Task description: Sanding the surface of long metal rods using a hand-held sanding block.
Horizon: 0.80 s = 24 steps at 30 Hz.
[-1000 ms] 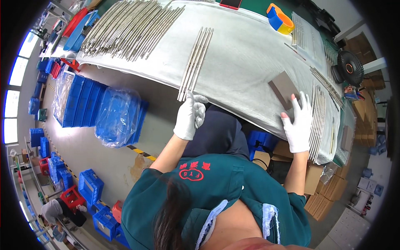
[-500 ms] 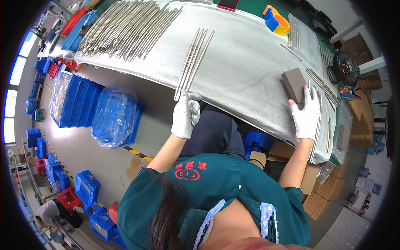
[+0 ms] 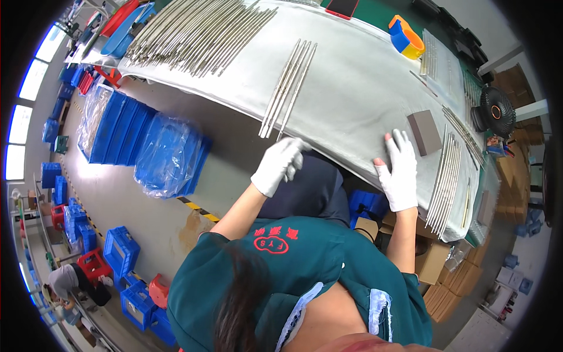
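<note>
We see four metal rods (image 3: pixel 291 88) overhanging the table (image 3: pixel 352 88), presumably for easy grasping, near the left hand (image 3: pixel 278 166) (curled, grip unclear), the empty right hand (image 3: pixel 400 171) spread wide.

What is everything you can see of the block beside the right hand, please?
The block is a grey-brown rectangular slab with straight edges and a matt look; its exact material is unclear. A broad upper face and a narrower left side show. It lies flat, slightly askew, on the white cover, between the right hand and thin metal rods. Nothing rests on it; whether a finger touches it is hard to tell.
</note>
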Each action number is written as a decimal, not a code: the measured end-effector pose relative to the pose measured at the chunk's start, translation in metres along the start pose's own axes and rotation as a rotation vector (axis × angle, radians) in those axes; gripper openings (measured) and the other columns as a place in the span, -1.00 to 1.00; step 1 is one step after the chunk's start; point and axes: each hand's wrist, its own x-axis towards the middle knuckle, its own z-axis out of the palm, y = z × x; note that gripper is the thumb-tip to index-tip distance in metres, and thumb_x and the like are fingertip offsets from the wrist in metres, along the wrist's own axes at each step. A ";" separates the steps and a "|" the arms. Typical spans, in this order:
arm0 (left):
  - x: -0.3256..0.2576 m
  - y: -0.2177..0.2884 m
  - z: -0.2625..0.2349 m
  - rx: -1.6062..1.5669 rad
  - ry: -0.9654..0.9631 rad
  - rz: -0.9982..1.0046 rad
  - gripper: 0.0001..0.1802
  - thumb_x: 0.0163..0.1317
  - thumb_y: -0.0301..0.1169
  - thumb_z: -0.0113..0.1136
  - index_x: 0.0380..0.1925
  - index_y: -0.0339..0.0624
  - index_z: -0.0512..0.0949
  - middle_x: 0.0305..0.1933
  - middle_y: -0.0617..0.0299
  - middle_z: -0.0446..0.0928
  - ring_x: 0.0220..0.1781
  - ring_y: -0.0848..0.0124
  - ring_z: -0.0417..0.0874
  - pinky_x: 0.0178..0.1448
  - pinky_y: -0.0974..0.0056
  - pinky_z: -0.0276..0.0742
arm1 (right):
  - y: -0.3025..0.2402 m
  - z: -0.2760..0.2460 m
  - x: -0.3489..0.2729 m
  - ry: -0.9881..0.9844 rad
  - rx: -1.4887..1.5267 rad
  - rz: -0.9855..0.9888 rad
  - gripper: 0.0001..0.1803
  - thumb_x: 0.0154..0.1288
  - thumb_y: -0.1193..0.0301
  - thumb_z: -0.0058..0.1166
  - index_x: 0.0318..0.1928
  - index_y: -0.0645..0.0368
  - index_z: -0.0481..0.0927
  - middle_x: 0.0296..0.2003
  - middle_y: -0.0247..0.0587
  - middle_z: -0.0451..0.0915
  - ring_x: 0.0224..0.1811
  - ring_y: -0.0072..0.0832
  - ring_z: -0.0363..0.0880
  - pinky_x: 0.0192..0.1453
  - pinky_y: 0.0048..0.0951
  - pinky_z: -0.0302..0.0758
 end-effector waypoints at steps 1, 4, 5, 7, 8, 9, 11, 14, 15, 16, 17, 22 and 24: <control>-0.003 0.003 0.000 0.182 -0.101 -0.043 -0.61 0.36 -0.13 -0.08 -0.19 -0.25 0.51 -0.62 0.37 0.40 -0.75 0.66 0.29 -0.70 0.54 0.18 | 0.001 0.003 0.000 -0.021 -0.049 -0.038 -0.43 0.13 0.20 0.11 0.13 0.20 0.43 0.22 0.11 0.28 0.31 0.01 0.16 0.36 -0.11 0.08; -0.006 -0.004 -0.003 0.222 -0.168 -0.095 -0.63 0.33 -0.17 -0.03 -0.15 -0.27 0.52 -0.57 0.33 0.44 -0.72 0.66 0.33 -0.65 0.54 0.21 | -0.001 0.001 0.002 -0.009 -0.028 -0.041 -0.49 0.18 0.21 0.06 0.10 0.21 0.46 0.19 0.12 0.32 0.28 0.02 0.20 0.35 -0.11 0.10; -0.007 -0.005 -0.004 0.204 -0.141 -0.090 -0.63 0.33 -0.17 -0.03 -0.16 -0.28 0.52 -0.57 0.32 0.44 -0.72 0.66 0.33 -0.65 0.54 0.21 | -0.001 0.002 0.002 -0.014 -0.021 -0.043 -0.49 0.18 0.21 0.06 0.10 0.21 0.46 0.19 0.12 0.32 0.28 0.02 0.20 0.35 -0.11 0.10; -0.006 -0.002 -0.007 0.141 -0.088 -0.027 -0.65 0.34 -0.19 -0.03 -0.20 -0.29 0.52 -0.58 0.33 0.44 -0.73 0.67 0.31 -0.66 0.55 0.20 | -0.001 0.002 0.001 -0.001 -0.035 -0.040 -0.50 0.18 0.20 0.06 0.09 0.20 0.47 0.18 0.11 0.32 0.28 0.01 0.20 0.35 -0.11 0.11; -0.006 0.000 -0.008 0.096 -0.062 0.001 -0.64 0.36 -0.17 -0.06 -0.24 -0.29 0.50 -0.60 0.34 0.44 -0.73 0.69 0.30 -0.66 0.57 0.18 | -0.001 0.002 0.001 -0.004 -0.030 -0.035 -0.51 0.20 0.19 0.04 0.08 0.20 0.48 0.18 0.11 0.32 0.28 0.01 0.19 0.35 -0.11 0.11; -0.002 -0.001 -0.009 0.028 -0.039 0.011 -0.62 0.37 -0.14 -0.07 -0.27 -0.29 0.49 -0.62 0.34 0.42 -0.73 0.69 0.29 -0.67 0.59 0.17 | 0.000 0.002 0.001 -0.007 -0.026 -0.037 -0.51 0.20 0.19 0.04 0.08 0.20 0.48 0.18 0.11 0.32 0.28 0.01 0.19 0.35 -0.11 0.11; 0.002 -0.001 -0.009 -0.039 -0.003 0.050 -0.58 0.39 -0.09 -0.11 -0.31 -0.27 0.47 -0.65 0.35 0.40 -0.76 0.69 0.26 -0.69 0.58 0.16 | 0.000 0.002 0.000 0.003 -0.045 -0.031 -0.51 0.21 0.18 0.03 0.08 0.20 0.48 0.18 0.10 0.32 0.28 0.02 0.19 0.35 -0.11 0.10; 0.005 -0.001 -0.006 -0.123 0.096 0.042 -0.52 0.40 -0.05 -0.20 -0.35 -0.26 0.48 -0.68 0.32 0.40 -0.78 0.66 0.27 -0.70 0.56 0.19 | -0.001 0.002 0.001 -0.001 -0.040 -0.032 -0.51 0.21 0.19 0.02 0.09 0.19 0.47 0.18 0.10 0.33 0.28 0.01 0.20 0.36 -0.10 0.10; 0.006 0.000 -0.004 -0.123 0.091 0.043 -0.52 0.40 -0.05 -0.20 -0.35 -0.26 0.48 -0.68 0.32 0.40 -0.78 0.66 0.27 -0.70 0.56 0.19 | -0.001 0.001 0.000 -0.009 -0.032 -0.030 -0.51 0.22 0.19 0.02 0.10 0.19 0.47 0.18 0.10 0.33 0.28 0.01 0.20 0.35 -0.09 0.10; 0.006 0.001 -0.001 -0.154 0.120 0.013 -0.51 0.40 -0.04 -0.23 -0.38 -0.25 0.48 -0.69 0.32 0.39 -0.79 0.66 0.27 -0.70 0.56 0.19 | -0.001 0.002 0.000 -0.006 -0.036 -0.027 -0.51 0.22 0.19 0.02 0.10 0.19 0.47 0.18 0.10 0.33 0.28 0.01 0.20 0.35 -0.09 0.10; 0.005 0.001 0.001 -0.185 0.148 -0.018 -0.49 0.41 -0.02 -0.25 -0.40 -0.24 0.47 -0.70 0.32 0.39 -0.79 0.65 0.27 -0.71 0.56 0.19 | -0.001 0.003 0.000 0.002 -0.050 -0.033 -0.51 0.20 0.23 0.05 0.11 0.18 0.46 0.19 0.07 0.33 0.28 -0.01 0.22 0.35 -0.11 0.12; -0.015 -0.005 0.030 0.194 -0.080 0.030 -0.56 0.34 -0.10 -0.06 -0.56 -0.21 0.49 -0.74 0.32 0.39 -0.76 0.61 0.37 -0.67 0.48 0.29 | -0.028 -0.003 0.002 0.009 0.197 -0.036 -0.43 0.05 0.41 0.16 0.15 0.11 0.43 0.22 -0.07 0.34 0.09 -0.11 0.42 0.18 -0.22 0.34; -0.019 0.000 0.043 0.350 -0.322 -0.090 -0.57 0.33 -0.09 -0.03 -0.48 -0.23 0.52 -0.69 0.27 0.44 -0.73 0.57 0.41 -0.67 0.47 0.32 | -0.047 0.001 0.006 -0.054 0.252 -0.149 -0.45 0.01 0.46 0.19 0.11 -0.01 0.47 0.19 -0.08 0.37 -0.10 -0.14 0.50 -0.03 -0.25 0.46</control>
